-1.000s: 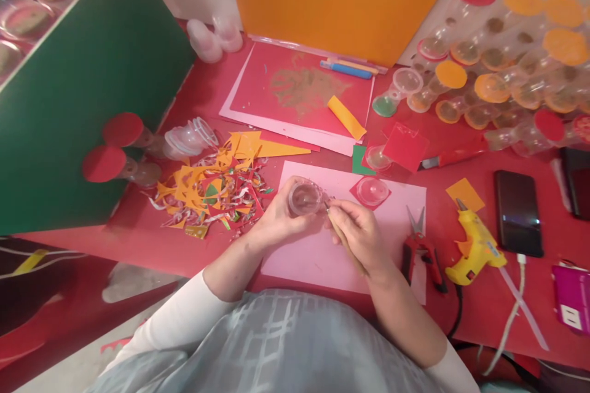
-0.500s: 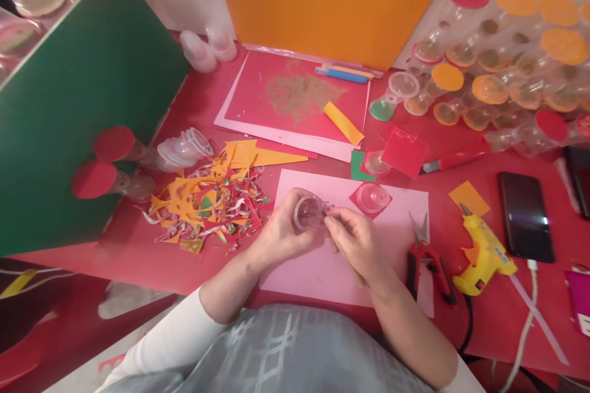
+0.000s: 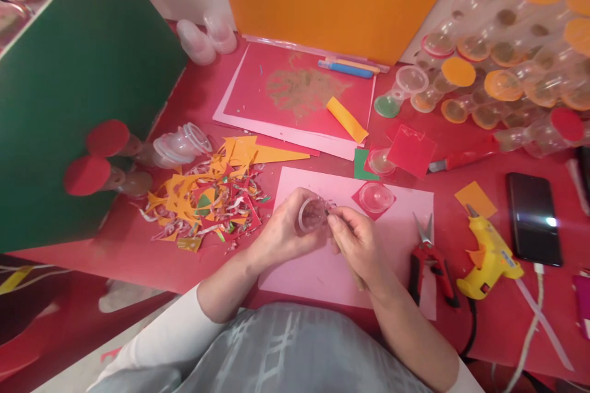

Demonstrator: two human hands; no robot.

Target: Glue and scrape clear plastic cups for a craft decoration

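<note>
My left hand [image 3: 281, 234] is wrapped round a small clear plastic cup [image 3: 312, 214], its mouth facing up toward me, over a pink paper sheet [image 3: 322, 264]. My right hand [image 3: 358, 244] is closed on a thin pencil-like tool [image 3: 353, 270], whose tip touches the cup's rim on the right side. Another clear cup sits on a red paper square [image 3: 375, 198] just beyond my right hand.
A heap of orange and red paper scraps [image 3: 207, 196] lies left. Red scissors [image 3: 428, 258], a yellow glue gun [image 3: 488, 258] and a black phone [image 3: 533, 218] lie right. Many paper-capped clear cups [image 3: 507, 80] fill the back right. A green board [image 3: 87, 98] stands left, an orange board [image 3: 336, 0] behind.
Both hands stay on the cup and tool with only slight shifts; the camera view has drifted a little.
</note>
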